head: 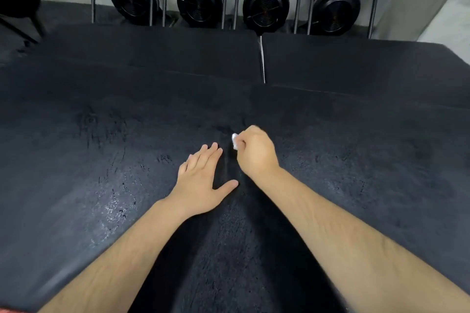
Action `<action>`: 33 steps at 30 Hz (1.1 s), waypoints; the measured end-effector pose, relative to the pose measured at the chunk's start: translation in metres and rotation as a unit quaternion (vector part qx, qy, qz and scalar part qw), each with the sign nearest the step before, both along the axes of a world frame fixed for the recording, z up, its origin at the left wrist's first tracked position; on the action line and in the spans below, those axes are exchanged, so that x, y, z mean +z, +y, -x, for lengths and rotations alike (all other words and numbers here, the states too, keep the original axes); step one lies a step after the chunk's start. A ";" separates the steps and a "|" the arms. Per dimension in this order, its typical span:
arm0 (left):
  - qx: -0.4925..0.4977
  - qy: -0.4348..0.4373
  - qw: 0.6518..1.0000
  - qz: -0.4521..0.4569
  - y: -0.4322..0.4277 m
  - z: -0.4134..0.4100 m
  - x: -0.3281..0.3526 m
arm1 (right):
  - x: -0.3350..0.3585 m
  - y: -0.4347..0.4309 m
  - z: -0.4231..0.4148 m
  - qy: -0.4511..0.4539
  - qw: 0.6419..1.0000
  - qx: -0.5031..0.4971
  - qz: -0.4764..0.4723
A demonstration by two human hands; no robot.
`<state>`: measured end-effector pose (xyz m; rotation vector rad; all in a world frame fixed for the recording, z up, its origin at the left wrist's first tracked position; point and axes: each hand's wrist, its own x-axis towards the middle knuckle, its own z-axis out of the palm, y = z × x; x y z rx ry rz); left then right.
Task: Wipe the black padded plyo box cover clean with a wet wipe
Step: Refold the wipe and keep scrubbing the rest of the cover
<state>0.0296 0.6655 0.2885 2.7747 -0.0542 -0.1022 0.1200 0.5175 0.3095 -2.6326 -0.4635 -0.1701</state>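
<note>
The black padded plyo box cover [101, 160] fills the view beneath both arms, cracked and glistening in patches. The left hand [201, 180] lies flat on it, fingers [206, 157] released. The right hand [254, 152], fingers curled, grasps a small white wet wipe [234, 141] against it.

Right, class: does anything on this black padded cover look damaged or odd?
Yes. The cover looks worn: dark cracks and pale flecks scatter across it, left of the flat left hand. The right hand grips a small wipe.
</note>
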 end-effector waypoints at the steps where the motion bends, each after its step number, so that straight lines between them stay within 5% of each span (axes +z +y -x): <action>1: 0.007 0.000 1.000 0.005 -0.001 0.000 0.002 | -0.006 0.000 0.008 0.011 1.000 0.023 -0.001; 5: -0.071 -0.112 0.991 -0.020 -0.023 -0.003 0.014 | 0.005 -0.020 0.016 0.083 0.987 0.041 -0.133; 8: -0.124 -0.090 0.985 -0.080 -0.037 -0.021 0.014 | 0.017 -0.042 0.014 0.041 0.978 -0.023 -0.205; 12: -0.103 -0.029 0.989 -0.100 -0.035 -0.047 0.004 | 0.023 -0.064 -0.005 0.109 0.993 -0.033 0.007; 16: -0.065 0.002 0.988 -0.141 -0.040 -0.089 0.018 | 0.044 -0.063 -0.023 0.185 0.949 0.026 0.253; 22: -0.093 0.004 0.981 -0.171 -0.027 -0.093 0.016 | 0.065 -0.051 -0.038 0.299 0.887 0.044 0.349; 25: -0.046 0.055 0.992 -0.106 -0.014 -0.127 0.026 | 0.070 -0.035 -0.040 0.290 0.860 0.063 0.415; 29: -0.110 0.041 0.992 -0.046 -0.022 -0.106 0.026 | 0.068 -0.018 -0.045 0.296 0.834 0.066 0.462; 33: -0.130 0.040 0.988 -0.069 -0.017 -0.102 0.024 | 0.070 -0.006 -0.052 0.302 0.813 0.059 0.495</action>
